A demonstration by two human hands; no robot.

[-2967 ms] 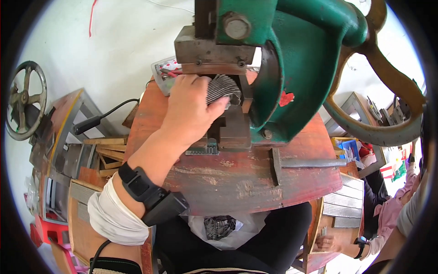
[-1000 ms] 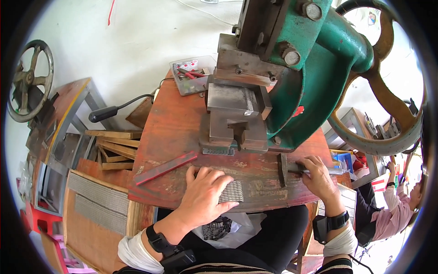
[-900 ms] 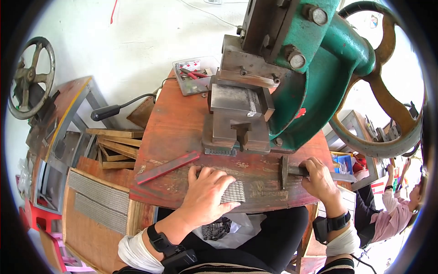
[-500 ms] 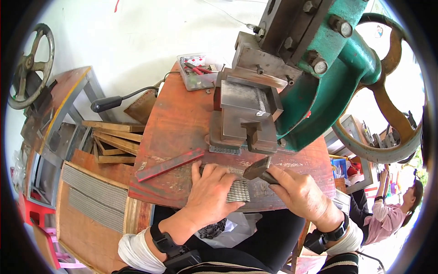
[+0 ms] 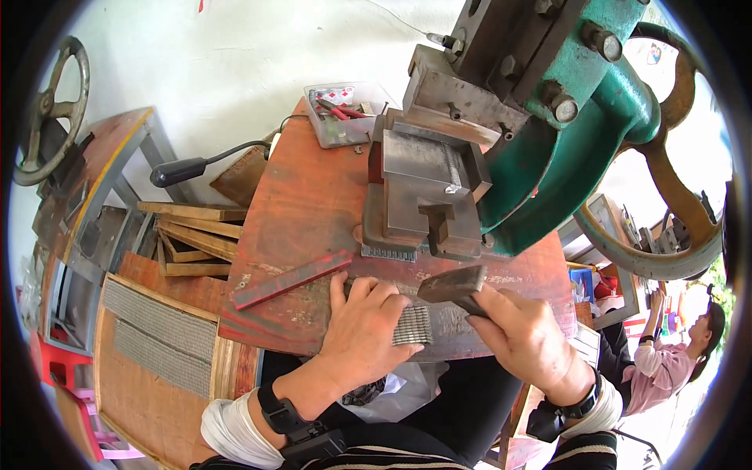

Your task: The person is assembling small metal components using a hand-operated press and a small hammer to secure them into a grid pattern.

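On the worn red-brown table, my left hand (image 5: 364, 321) presses round a ribbed grey metal piece (image 5: 411, 326), made of narrow rows side by side. Its right end shows beyond my fingers; the rest is under the palm. My right hand (image 5: 521, 333) is closed on a hammer (image 5: 453, 285), gripping it close below the dark metal head. The head hangs just above and to the right of the ribbed piece, apart from it. Beyond my left fingers lies a red and dark bar (image 5: 292, 280), slanting across the table.
A green hand press (image 5: 603, 157) with a steel die block (image 5: 423, 211) stands at the table's back right. Behind it sits a clear plastic box (image 5: 338, 117) of tools. Left of the table are a wooden tray (image 5: 157, 376) with ribbed strips and several wooden frames (image 5: 200, 239). Another person (image 5: 666, 360) works far right.
The hammer head has lifted and tilted a little upward in my right hand. My left hand stays on the ribbed piece. The whole view has shifted slightly.
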